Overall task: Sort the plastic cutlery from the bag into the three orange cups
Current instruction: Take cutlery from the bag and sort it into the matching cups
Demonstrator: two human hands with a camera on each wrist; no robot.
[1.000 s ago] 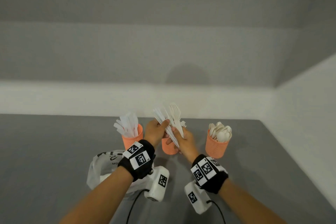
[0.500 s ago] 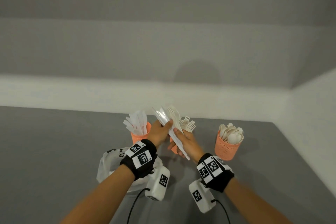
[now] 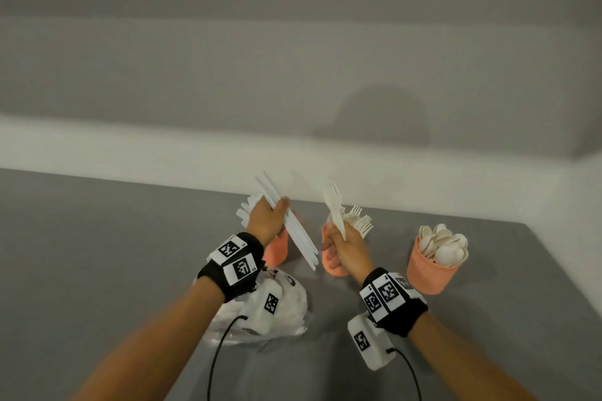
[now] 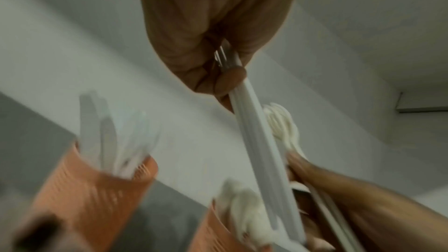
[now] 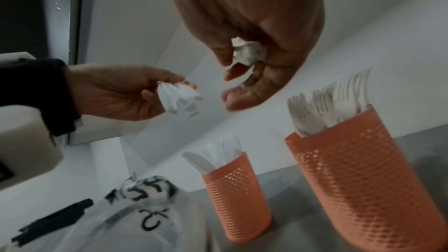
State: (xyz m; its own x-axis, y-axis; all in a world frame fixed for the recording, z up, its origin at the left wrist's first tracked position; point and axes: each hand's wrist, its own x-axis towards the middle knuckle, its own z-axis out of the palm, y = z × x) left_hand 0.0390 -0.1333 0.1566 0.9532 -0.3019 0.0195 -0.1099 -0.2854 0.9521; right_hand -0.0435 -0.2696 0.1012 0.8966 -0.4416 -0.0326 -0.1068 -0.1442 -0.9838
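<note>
A bundle of white knives (image 3: 294, 228) is gripped in the left hand (image 3: 265, 220), the fingers curled round the middle of it, and it is held tilted above the left cup (image 3: 277, 249). A single white fork (image 3: 335, 210) is gripped by its handle in the right hand (image 3: 342, 246), tines up, just in front of the middle cup (image 3: 332, 265). The mixed handful seems to be already divided by kind, so the step in hand is judged to be the placing. For the next move, the knives must be turned upright and lowered into the left cup, where other knives already stand, and the fork must be dropped among the forks in the middle cup. Some care is needed, because both cups are quite full and light, and they could be tipped by a long bundle.

The right cup (image 3: 435, 273), filled with spoons, stands apart at the right and is not concerned now. The plastic bag (image 3: 290, 309) lies on the grey surface (image 3: 97, 254) near the person, below the left wrist; whether cutlery remains inside it cannot be told. Black cables hang from the wrist cameras over the near surface. A pale wall stands behind the cups.
</note>
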